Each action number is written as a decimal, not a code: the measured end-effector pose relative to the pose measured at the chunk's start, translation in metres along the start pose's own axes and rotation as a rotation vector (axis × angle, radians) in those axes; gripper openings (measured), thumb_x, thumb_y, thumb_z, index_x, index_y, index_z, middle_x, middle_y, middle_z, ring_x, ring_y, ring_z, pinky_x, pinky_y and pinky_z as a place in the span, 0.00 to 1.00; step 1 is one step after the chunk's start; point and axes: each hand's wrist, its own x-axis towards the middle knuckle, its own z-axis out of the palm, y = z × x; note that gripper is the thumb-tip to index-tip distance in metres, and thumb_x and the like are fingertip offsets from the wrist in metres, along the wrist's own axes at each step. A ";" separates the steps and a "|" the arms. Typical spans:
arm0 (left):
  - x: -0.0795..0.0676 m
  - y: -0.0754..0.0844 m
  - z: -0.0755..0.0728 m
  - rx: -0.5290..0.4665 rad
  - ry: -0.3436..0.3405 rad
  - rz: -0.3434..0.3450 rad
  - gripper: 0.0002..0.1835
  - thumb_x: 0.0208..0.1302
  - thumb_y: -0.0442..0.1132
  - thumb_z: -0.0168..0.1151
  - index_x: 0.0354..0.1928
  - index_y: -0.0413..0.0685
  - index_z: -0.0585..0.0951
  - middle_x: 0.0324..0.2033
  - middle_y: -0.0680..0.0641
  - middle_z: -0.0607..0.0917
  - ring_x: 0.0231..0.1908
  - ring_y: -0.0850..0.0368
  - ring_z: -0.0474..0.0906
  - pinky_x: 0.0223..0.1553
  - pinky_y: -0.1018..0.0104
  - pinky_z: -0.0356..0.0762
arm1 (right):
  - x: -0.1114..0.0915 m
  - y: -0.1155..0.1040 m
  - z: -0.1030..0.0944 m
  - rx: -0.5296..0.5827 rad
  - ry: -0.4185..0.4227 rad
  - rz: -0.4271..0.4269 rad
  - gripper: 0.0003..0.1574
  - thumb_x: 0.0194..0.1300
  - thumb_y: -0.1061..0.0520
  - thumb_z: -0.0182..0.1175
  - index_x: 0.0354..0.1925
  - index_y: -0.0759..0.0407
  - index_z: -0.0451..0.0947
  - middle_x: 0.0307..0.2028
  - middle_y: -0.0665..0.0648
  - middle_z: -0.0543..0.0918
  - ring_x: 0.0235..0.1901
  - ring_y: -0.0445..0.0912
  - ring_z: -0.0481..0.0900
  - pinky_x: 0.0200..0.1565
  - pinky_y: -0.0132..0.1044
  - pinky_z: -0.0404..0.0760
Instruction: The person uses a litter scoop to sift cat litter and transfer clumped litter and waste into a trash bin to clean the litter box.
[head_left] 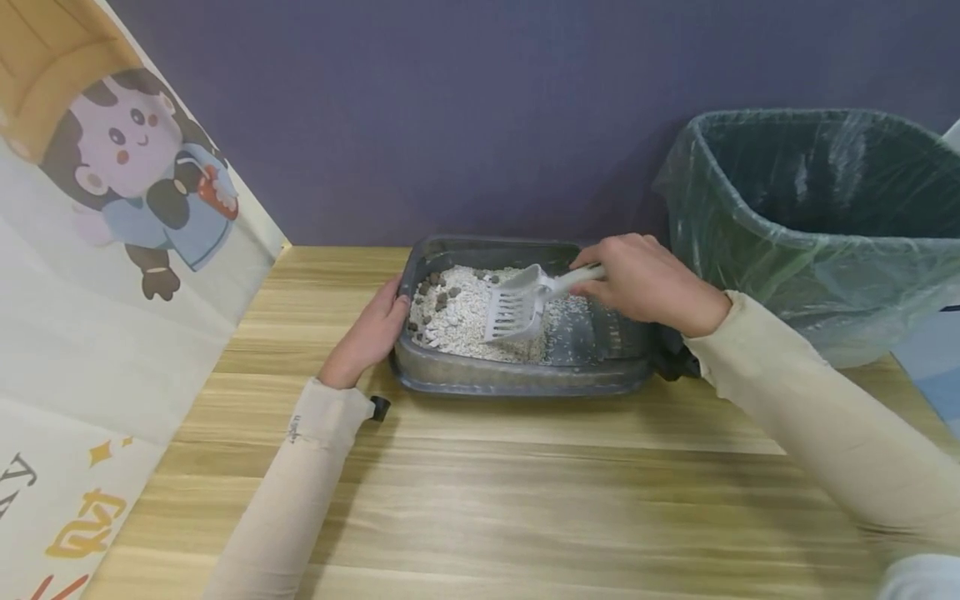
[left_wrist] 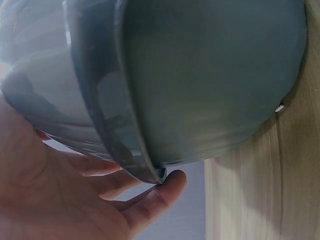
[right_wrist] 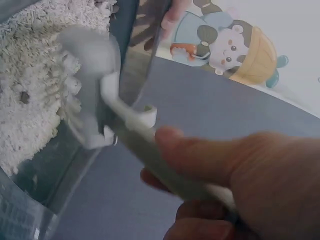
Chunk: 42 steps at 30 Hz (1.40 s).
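Note:
A dark grey litter box (head_left: 517,379) sits on the wooden table, holding white litter (head_left: 459,321) heaped toward its left, with brown clumps (head_left: 442,300) at that end. My left hand (head_left: 375,329) grips the box's left rim; in the left wrist view its fingers (left_wrist: 155,202) come up against the lip. My right hand (head_left: 641,279) holds a pale slotted litter scoop (head_left: 534,287) by its handle. The scoop is tilted over the middle of the box, its front edge at the litter. The right wrist view shows the thumb along the handle (right_wrist: 150,152), the scoop head blurred.
Close to the box on the right stands a big dark bin (head_left: 787,275) lined with a clear bag. Behind the table rises a purple-grey wall (head_left: 450,117). At left is a white panel with a cartoon figure (head_left: 142,167). Wooden tabletop (head_left: 510,500) extends in front.

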 end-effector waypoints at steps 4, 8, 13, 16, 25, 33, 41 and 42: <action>0.000 0.000 0.000 -0.001 -0.002 -0.005 0.29 0.75 0.44 0.32 0.73 0.39 0.50 0.70 0.37 0.54 0.69 0.44 0.49 0.67 0.50 0.47 | 0.005 0.005 -0.002 -0.009 0.031 0.030 0.15 0.66 0.53 0.60 0.46 0.60 0.82 0.18 0.53 0.75 0.10 0.45 0.63 0.14 0.36 0.61; 0.000 -0.001 0.000 0.001 -0.004 -0.002 0.29 0.75 0.44 0.32 0.73 0.39 0.50 0.69 0.37 0.54 0.69 0.44 0.49 0.67 0.50 0.47 | 0.018 0.011 -0.002 -0.006 -0.030 0.035 0.15 0.68 0.54 0.57 0.46 0.62 0.82 0.18 0.55 0.76 0.09 0.44 0.61 0.15 0.36 0.61; 0.000 -0.001 0.000 0.000 -0.004 0.008 0.29 0.75 0.44 0.32 0.73 0.39 0.50 0.69 0.37 0.54 0.69 0.44 0.49 0.67 0.50 0.47 | 0.041 0.018 -0.001 -0.003 -0.123 0.060 0.18 0.69 0.54 0.55 0.49 0.64 0.81 0.31 0.59 0.83 0.18 0.47 0.71 0.24 0.41 0.69; 0.000 -0.001 0.000 0.004 0.003 0.004 0.29 0.75 0.44 0.32 0.73 0.40 0.50 0.70 0.38 0.55 0.69 0.44 0.49 0.67 0.50 0.47 | 0.054 0.021 0.002 0.024 -0.190 0.093 0.21 0.70 0.53 0.53 0.53 0.65 0.78 0.43 0.63 0.82 0.31 0.52 0.79 0.32 0.45 0.74; -0.001 -0.001 -0.001 0.020 0.012 0.006 0.29 0.74 0.45 0.33 0.73 0.42 0.52 0.69 0.39 0.56 0.68 0.44 0.51 0.66 0.49 0.49 | 0.081 0.035 0.016 0.066 -0.243 0.086 0.23 0.71 0.54 0.53 0.59 0.63 0.74 0.53 0.64 0.78 0.29 0.49 0.73 0.33 0.42 0.71; 0.005 -0.003 0.000 0.031 0.035 0.001 0.28 0.74 0.44 0.33 0.73 0.42 0.53 0.69 0.38 0.58 0.68 0.45 0.52 0.66 0.50 0.51 | 0.104 0.031 0.043 0.131 -0.298 0.012 0.24 0.70 0.55 0.53 0.63 0.59 0.71 0.53 0.61 0.77 0.18 0.46 0.62 0.26 0.42 0.70; 0.012 -0.004 0.000 0.045 0.054 -0.023 0.29 0.74 0.44 0.34 0.73 0.42 0.51 0.69 0.37 0.57 0.68 0.43 0.52 0.66 0.48 0.50 | 0.125 0.027 0.066 0.104 -0.593 -0.059 0.29 0.75 0.58 0.42 0.70 0.57 0.50 0.51 0.62 0.74 0.19 0.44 0.61 0.24 0.39 0.67; 0.013 -0.005 0.000 0.045 0.055 -0.025 0.29 0.74 0.43 0.34 0.73 0.41 0.51 0.69 0.37 0.57 0.68 0.43 0.52 0.66 0.48 0.50 | 0.127 0.028 0.068 0.119 -0.624 -0.052 0.29 0.75 0.58 0.41 0.70 0.56 0.48 0.47 0.63 0.75 0.17 0.44 0.56 0.21 0.38 0.63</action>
